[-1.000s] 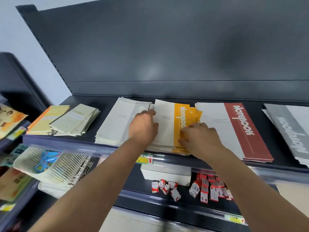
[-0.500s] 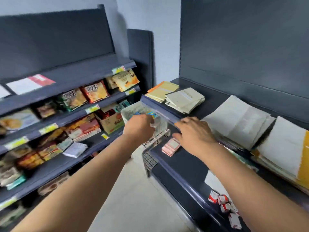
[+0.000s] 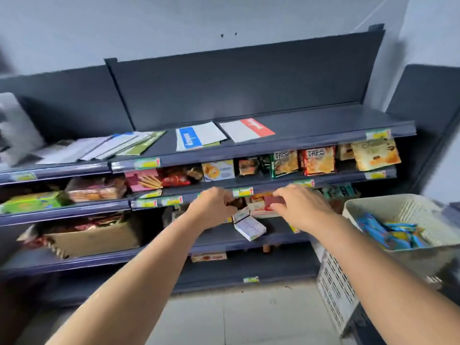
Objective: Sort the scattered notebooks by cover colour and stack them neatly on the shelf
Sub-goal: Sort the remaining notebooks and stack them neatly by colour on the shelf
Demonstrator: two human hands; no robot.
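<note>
Blur hides each grip (left hand point(image 3: 212, 207), right hand point(image 3: 304, 207)); whether either holds anything, unclear.

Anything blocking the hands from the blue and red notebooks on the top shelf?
Nothing visible. The left hand and right hand hover below the top shelf; the blue notebook and red notebook lie uncovered on it.
</note>
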